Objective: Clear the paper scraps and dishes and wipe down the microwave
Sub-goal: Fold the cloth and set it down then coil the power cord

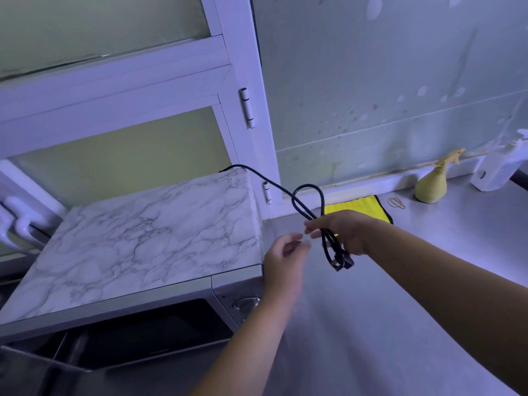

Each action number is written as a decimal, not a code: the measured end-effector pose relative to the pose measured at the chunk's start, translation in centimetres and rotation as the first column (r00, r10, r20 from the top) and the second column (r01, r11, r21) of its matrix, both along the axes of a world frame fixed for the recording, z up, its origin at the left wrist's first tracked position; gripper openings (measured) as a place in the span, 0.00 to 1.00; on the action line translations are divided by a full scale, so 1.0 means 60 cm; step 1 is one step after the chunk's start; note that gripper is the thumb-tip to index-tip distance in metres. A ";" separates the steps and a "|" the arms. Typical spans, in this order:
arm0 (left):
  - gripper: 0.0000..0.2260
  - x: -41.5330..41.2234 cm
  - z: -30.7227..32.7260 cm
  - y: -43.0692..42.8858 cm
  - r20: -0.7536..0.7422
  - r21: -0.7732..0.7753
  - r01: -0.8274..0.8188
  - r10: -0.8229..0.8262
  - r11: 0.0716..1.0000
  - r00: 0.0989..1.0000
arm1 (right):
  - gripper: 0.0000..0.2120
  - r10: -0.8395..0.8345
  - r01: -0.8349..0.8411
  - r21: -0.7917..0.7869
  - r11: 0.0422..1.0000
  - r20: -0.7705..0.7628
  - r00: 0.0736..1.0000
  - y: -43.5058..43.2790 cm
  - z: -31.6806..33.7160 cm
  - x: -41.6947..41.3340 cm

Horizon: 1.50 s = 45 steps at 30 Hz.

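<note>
The microwave (137,241) stands at the left on a steel counter, its top covered in marble-pattern film and its dark door facing the lower left. Its black power cord (307,201) runs from the back corner and is looped in the air. My right hand (345,232) grips the bundled cord, with the plug (343,262) dangling below. My left hand (285,255) hovers beside the microwave's right front corner, fingers loosely curled, holding nothing. A yellow cloth (363,207) lies on the counter behind my right hand.
A yellow spray bottle (433,185) and a clear spray bottle (500,167) stand against the back wall at the right. Rubber bands (396,202) lie near them. A white framed window or cabinet (143,90) rises behind the microwave. The steel counter (400,324) stretches to the right.
</note>
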<state>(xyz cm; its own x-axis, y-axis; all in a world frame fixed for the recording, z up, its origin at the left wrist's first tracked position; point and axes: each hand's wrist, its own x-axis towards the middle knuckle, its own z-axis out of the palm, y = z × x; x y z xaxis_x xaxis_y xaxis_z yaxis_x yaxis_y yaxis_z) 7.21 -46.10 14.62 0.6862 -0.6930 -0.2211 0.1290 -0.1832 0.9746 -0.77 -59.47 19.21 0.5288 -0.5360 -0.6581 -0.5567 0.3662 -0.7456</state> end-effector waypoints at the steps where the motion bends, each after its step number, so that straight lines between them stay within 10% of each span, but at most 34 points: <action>1: 0.05 0.000 0.000 0.002 0.003 -0.032 -0.013 0.013 0.999 1.000 | 0.09 0.018 -0.018 0.024 1.000 -0.003 1.000 -0.004 -0.004 -0.005; 6: 0.08 -0.023 0.023 -0.009 0.118 -0.023 0.104 -0.101 0.994 0.988 | 0.07 0.014 -0.033 0.171 0.985 0.113 0.993 0.009 -0.009 0.005; 14: 0.04 -0.048 0.031 -0.040 0.474 0.200 -0.170 0.057 0.965 0.879 | 0.08 -0.227 0.180 0.250 0.951 0.174 0.958 0.032 -0.024 0.020; 32: 0.02 -0.037 0.016 -0.043 0.515 0.061 -0.290 0.219 0.955 0.829 | 0.08 -0.467 0.282 0.484 0.828 0.319 0.825 0.059 -0.046 0.054; 39: 0.09 -0.040 0.024 0.004 0.190 -0.089 0.097 -0.078 0.991 0.979 | 0.09 -0.316 0.175 0.477 0.861 0.233 0.920 0.030 -0.045 0.016; 45: 0.01 -0.040 0.029 0.059 0.114 -0.191 0.364 -0.348 0.912 0.931 | 0.11 -0.431 0.232 0.490 0.840 0.345 0.833 0.012 -0.047 0.020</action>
